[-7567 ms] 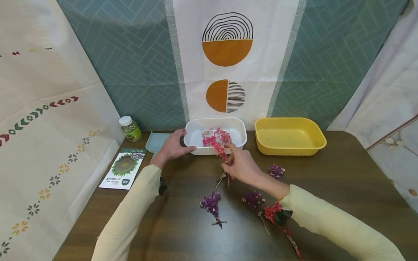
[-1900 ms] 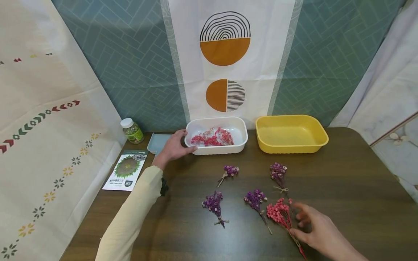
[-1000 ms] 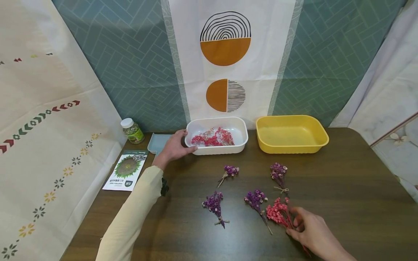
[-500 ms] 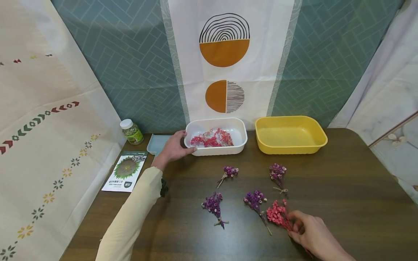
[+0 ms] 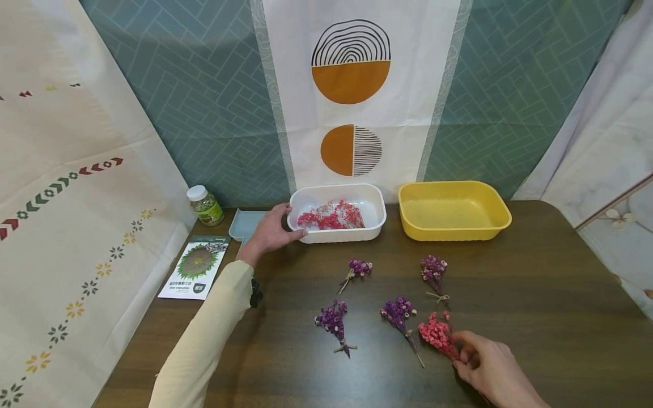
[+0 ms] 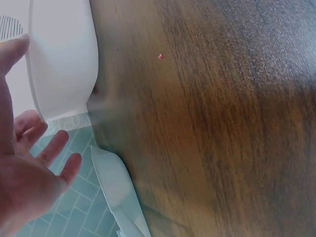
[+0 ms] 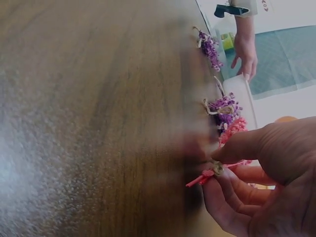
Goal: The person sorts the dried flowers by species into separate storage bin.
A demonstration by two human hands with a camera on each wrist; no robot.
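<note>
Right wrist view: the thumb point(image 7: 242, 145) and fingers of the right hand point(image 7: 291, 170) pinch a bunch of dried pink flowers point(image 7: 233, 127) near its knotted tie point(image 7: 217, 169), with the cut stems point(image 7: 195, 181) poking out past the thumb. That hold seems sensible, since the tie keeps the stems together and the brittle-looking heads stay unsqueezed. Whether the heads touch the wooden table point(image 5: 551, 283) I cannot tell.

Outward from that hand in the head view, tied purple bundles lie at nearly eleven o'clock point(image 5: 433, 269), ten o'clock point(image 5: 398, 313), ten again farther off point(image 5: 360, 267), and between nine and ten point(image 5: 331, 320). Beyond them, toward ten, is the white plastic tub point(image 5: 339, 236) with more pink flowers point(image 5: 336, 217) inside. The left hand point(image 5: 270, 232) spans the tub's near-left end, fingers relaxed and spread, thumb and fingertips touching it, probably to steady so light a container.

From the left hand, a pale blue tray point(image 5: 242, 225) sits at nine o'clock, partly hidden; a white-capped jar point(image 5: 206, 211) is past it, and a seed packet point(image 5: 195, 269) (sunflower head pictured, print upside down) at eight. The yellow tub point(image 5: 456, 234) stands at three.
</note>
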